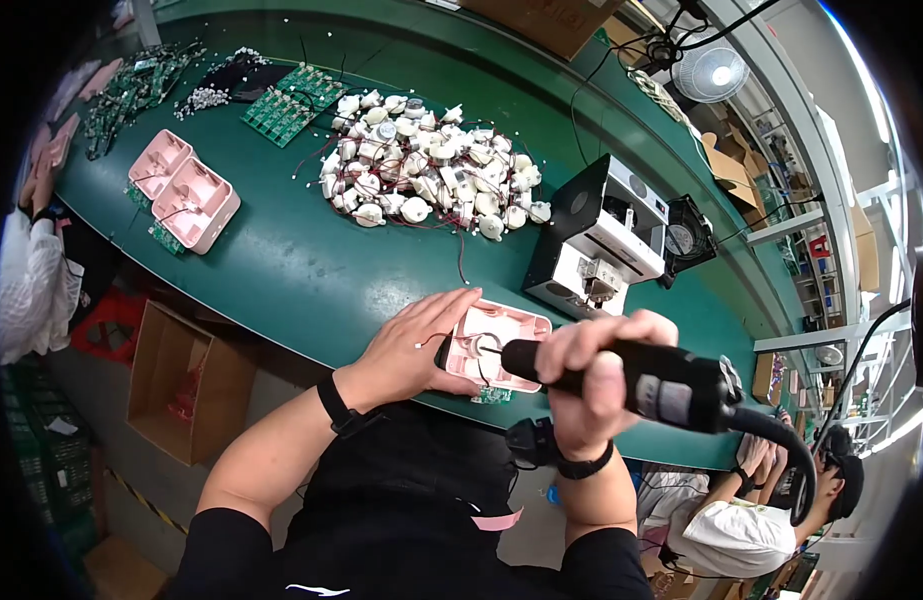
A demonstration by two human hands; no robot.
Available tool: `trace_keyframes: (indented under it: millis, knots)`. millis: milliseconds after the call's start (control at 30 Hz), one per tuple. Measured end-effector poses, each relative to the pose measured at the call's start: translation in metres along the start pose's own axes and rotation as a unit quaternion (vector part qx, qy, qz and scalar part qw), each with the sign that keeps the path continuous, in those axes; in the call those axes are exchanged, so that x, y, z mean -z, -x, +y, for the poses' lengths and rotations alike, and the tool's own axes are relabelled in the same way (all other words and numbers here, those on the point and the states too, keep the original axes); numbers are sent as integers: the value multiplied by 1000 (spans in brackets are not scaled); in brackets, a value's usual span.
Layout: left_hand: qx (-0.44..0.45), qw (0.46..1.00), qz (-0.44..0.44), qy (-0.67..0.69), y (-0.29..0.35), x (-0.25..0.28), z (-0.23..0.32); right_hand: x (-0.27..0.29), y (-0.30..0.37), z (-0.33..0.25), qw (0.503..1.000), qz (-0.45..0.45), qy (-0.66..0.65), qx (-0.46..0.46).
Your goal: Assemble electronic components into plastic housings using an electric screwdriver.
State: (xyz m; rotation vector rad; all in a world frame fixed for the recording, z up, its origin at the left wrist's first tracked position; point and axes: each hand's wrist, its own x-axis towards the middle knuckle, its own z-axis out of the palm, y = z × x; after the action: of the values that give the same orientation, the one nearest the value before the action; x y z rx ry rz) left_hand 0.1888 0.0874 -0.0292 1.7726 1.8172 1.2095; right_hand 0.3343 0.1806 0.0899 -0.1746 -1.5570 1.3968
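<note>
Black screwdriver (663, 386) is clenched in right hand (586, 400), long axis aimed leftward into pink case (511, 312), clasped by left hand (411, 345).

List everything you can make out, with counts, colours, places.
Workbench: one, green, centre
Open housing: one, pink, bench's near edge
Power tool: one, black, over open housing
Housing halves: two, pink, bench left
Wired parts: many, white, piled mid-bench
Circuit boards: many, green, left of pile
Machine: one, black and white, right of pile
Fan: one, white, upper right
Cardboard boxes: several, brown, floor and background
Other people: at least two, white tops, both sides
Left hand: one, bare, gripping open housing
Right hand: one, bare, gripping power tool
</note>
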Motion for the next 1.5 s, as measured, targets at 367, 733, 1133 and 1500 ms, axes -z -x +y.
trace_keyframes:
  millis: [367, 733, 1133, 1500]
  knots:
    - [6, 997, -79, -8, -30, -26, 31, 74, 89, -82, 995, -24, -10, -94]
    - [-7, 991, -131, -33, -83, -120, 92, 171, 170, -85, 891, 384, 175, -170]
    - [-58, 985, -159, -41, -178, -287, 190, 189, 210, -145, 834, 486, 232, -123]
    - [-185, 980, -65, 40, -97, -122, 131, 172, 208, -110, 856, 470, 180, -117]
